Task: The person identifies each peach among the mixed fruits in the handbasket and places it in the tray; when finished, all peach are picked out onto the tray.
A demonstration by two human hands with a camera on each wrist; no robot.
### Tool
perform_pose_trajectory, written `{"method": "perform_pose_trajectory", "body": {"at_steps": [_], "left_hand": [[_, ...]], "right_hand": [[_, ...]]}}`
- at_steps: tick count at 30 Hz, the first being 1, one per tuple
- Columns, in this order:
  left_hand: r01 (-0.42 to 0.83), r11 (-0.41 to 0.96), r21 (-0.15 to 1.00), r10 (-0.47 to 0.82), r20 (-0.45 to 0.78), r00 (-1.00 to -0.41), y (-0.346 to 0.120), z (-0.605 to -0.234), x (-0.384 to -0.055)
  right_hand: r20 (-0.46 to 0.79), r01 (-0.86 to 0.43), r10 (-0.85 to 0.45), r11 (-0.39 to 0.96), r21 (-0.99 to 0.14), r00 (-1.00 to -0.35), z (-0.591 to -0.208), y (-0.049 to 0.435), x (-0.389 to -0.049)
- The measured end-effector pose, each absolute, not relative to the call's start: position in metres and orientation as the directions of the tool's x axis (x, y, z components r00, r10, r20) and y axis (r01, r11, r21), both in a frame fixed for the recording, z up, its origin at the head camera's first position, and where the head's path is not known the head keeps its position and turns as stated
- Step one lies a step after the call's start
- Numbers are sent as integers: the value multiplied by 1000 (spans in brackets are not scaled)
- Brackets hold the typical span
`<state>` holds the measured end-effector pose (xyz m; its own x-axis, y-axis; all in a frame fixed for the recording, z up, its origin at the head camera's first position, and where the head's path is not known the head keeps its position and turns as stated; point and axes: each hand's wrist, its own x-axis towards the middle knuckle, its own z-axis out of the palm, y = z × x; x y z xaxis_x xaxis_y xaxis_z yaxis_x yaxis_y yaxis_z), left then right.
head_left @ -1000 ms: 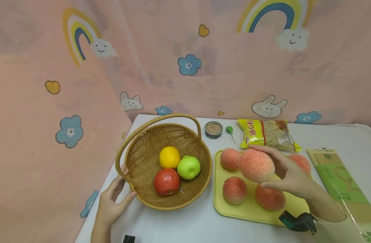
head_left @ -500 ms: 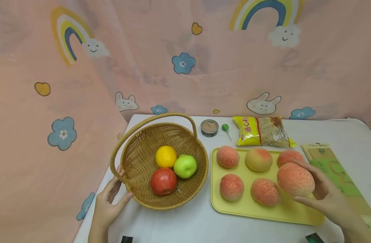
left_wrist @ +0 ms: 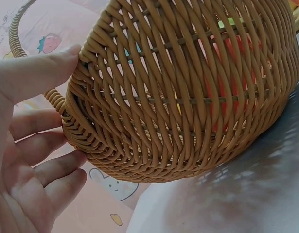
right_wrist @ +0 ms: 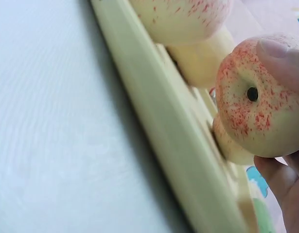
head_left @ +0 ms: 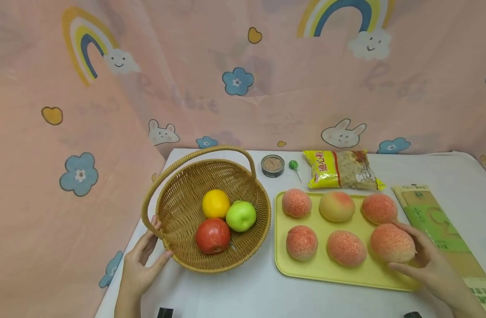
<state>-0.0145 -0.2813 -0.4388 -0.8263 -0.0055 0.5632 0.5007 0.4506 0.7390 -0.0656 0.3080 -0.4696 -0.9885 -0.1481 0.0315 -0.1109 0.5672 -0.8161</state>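
Observation:
In the head view, a wicker basket (head_left: 179, 203) with an arched handle tilts toward me. Inside it lie an orange (head_left: 216, 203), a red apple (head_left: 213, 236) and a green apple (head_left: 241, 216). My left hand (head_left: 141, 265) holds its left rim by the handle's foot, thumb on one side and fingers on the other, as the left wrist view shows. With thumb and fingers my right hand (head_left: 430, 260) grips a peach (head_left: 392, 243) at the front right of a yellow tray (head_left: 326, 274). Whether this peach touches the tray is unclear. Several other peaches (head_left: 346, 248) sit on the tray.
Behind the tray lie a bag of pasta (head_left: 342, 170), a green lollipop (head_left: 294, 165) and a round tin (head_left: 272, 165). A long green-and-tan package (head_left: 438, 225) lies to the tray's right. A pink patterned cloth (head_left: 187, 66) hangs behind and left of the white table.
My right hand has carried the peach rightward and down to the tray's front right. The view has shifted slightly. My left hand keeps its hold on the basket.

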Motion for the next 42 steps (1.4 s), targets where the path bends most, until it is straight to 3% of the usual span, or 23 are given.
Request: {"method": "perform_pose_trajectory", "body": {"at_steps": [4,15,22,27,34,42], "left_hand": [[490,458,742,-11,555,-832,-281,-439,-14],[470,458,755,-17,535,-844,-283,-440,-15],[475,456,753,-12,539,-843,-283,-440,-15],[460,459,760,-20,527,-850,-282,-439,-15],[484,453,749,-9,547,-837,-282,-439,-15],[485,464,741,-11,552,-834,-281,-438,-15]], "right_hand": [[-23,-67,-148,573,-817,-989,-474,312,-67],[13,-143,-269,472,-870,-963,-476,316,-69],[15,-149,-271,484,-862,-963,-477,317,-67],[-28,-105,-244,513,-852,-969,-479,319,-68],[-197,43,-214,566,-823,-957,-480,324,-65],[-359,231,-195,478,-848,-913,-482,323,-64]]}}
